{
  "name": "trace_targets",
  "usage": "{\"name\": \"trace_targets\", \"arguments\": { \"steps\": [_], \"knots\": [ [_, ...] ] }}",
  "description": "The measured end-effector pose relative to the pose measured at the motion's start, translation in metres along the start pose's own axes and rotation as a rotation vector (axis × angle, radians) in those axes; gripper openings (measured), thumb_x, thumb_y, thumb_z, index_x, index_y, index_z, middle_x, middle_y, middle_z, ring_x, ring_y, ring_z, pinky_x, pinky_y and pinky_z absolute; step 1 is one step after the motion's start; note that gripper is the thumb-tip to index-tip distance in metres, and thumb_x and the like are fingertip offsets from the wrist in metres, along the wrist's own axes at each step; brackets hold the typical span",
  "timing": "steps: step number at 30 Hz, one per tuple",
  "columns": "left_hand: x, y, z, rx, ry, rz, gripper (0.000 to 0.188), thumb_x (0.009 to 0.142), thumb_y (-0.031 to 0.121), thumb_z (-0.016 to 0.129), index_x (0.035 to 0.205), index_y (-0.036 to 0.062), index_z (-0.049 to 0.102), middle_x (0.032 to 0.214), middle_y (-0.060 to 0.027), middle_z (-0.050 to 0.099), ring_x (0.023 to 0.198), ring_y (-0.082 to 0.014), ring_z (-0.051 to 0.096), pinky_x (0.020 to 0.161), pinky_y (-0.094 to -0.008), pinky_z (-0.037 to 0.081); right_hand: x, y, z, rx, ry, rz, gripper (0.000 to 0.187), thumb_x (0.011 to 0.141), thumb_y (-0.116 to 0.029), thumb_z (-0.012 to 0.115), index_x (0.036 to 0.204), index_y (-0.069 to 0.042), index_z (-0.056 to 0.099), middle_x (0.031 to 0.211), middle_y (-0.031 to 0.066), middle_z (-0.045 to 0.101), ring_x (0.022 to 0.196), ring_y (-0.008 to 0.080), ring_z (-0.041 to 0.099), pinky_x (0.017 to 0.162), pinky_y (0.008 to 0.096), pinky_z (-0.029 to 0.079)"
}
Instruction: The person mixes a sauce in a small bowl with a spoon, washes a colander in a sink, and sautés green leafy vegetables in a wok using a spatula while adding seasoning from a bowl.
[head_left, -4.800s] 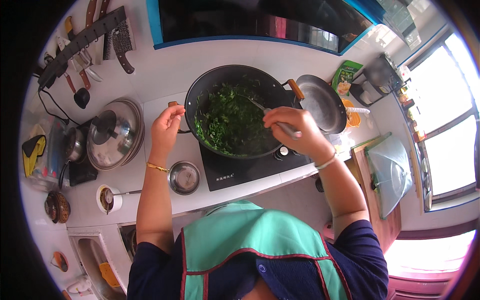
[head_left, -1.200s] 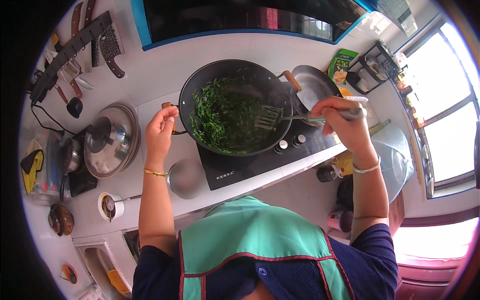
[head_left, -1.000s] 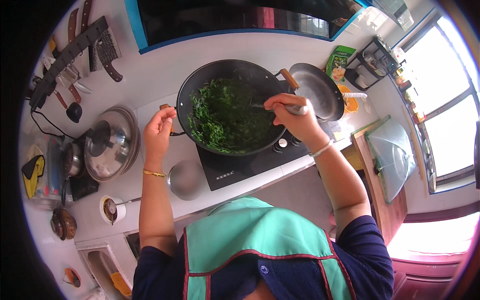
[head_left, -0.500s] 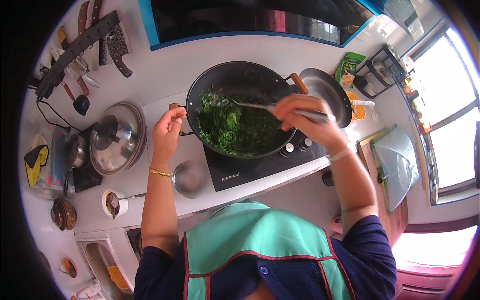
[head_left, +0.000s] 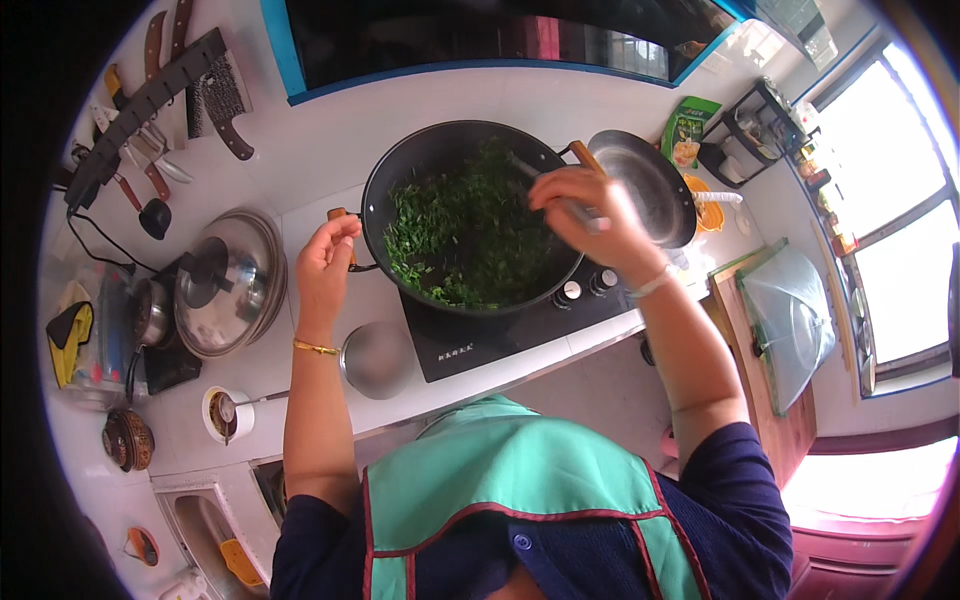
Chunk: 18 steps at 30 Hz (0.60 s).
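Note:
A deep black wok [head_left: 430, 160] with wooden side handles stands on a black cooktop [head_left: 450, 340], holding chopped leafy greens [head_left: 430, 240]. At the wok's left handle [head_left: 338, 213], my left hand [head_left: 325, 255] has its fingers curled closed around the grip. My right hand [head_left: 595, 210] is above the wok's right side, closed on a long-handled metal spatula [head_left: 596, 224]. The spatula's head is smeared by motion among the greens near the far right wall. A metal bowl [head_left: 378, 360] sits on the counter beside my left wrist.
Right of the wok lies a frying pan [head_left: 640, 185]. Stacked lids [head_left: 225, 285] and a white cup [head_left: 232, 415] with a spoon stand on the left. Knives hang from a wall rack [head_left: 145, 110]. A mesh food cover [head_left: 790, 320] rests on a wooden surface at the right.
The spatula has swept from the wok's left-middle toward its far right, scattering greens along. My right hand has shifted slightly left and up. My left hand remains at the handle.

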<state>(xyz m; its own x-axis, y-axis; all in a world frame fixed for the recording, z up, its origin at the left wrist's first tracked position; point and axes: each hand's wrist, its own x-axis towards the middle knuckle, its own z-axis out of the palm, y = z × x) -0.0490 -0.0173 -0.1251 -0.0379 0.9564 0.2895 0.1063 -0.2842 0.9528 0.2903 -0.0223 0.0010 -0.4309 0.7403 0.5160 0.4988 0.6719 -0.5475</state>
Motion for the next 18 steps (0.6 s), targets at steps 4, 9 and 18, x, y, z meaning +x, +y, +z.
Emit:
{"name": "trace_targets", "arguments": {
  "steps": [4,9,18],
  "knots": [
    [-0.003,0.0,-0.004,0.052,-0.01,0.002,0.024,0.093,0.002,0.05,0.115,-0.0006,0.059,0.107,-0.0071,0.064,0.103,-0.0134,0.059,0.093,-0.0269,0.045,-0.008,-0.026,0.009,0.186,-0.162,0.064,0.012,0.072,-0.002,0.06,0.081,-0.003,0.067,0.08,0.0089,0.066,0.074,0.0229,0.065,0.069,0.0304,0.052],
    [-0.002,0.002,-0.003,0.021,0.02,0.018,0.024,0.09,-0.001,0.051,0.112,-0.0012,0.061,0.105,-0.0079,0.064,0.101,-0.0141,0.061,0.09,-0.0259,0.046,0.012,-0.049,-0.047,-0.008,-0.067,0.326,0.011,0.078,-0.008,0.06,0.081,-0.001,0.068,0.077,0.0073,0.067,0.071,0.0136,0.063,0.067,0.0269,0.05],
    [-0.004,0.011,0.001,0.018,0.002,-0.019,0.024,0.09,-0.001,0.049,0.112,-0.0014,0.06,0.107,-0.0076,0.063,0.103,-0.0147,0.06,0.093,-0.0264,0.045,0.074,-0.033,-0.009,-0.097,-0.095,0.716,0.045,0.084,-0.046,0.063,0.074,-0.002,0.069,0.063,0.0043,0.064,0.045,0.0099,0.055,0.047,0.024,0.045]
  ]
}}
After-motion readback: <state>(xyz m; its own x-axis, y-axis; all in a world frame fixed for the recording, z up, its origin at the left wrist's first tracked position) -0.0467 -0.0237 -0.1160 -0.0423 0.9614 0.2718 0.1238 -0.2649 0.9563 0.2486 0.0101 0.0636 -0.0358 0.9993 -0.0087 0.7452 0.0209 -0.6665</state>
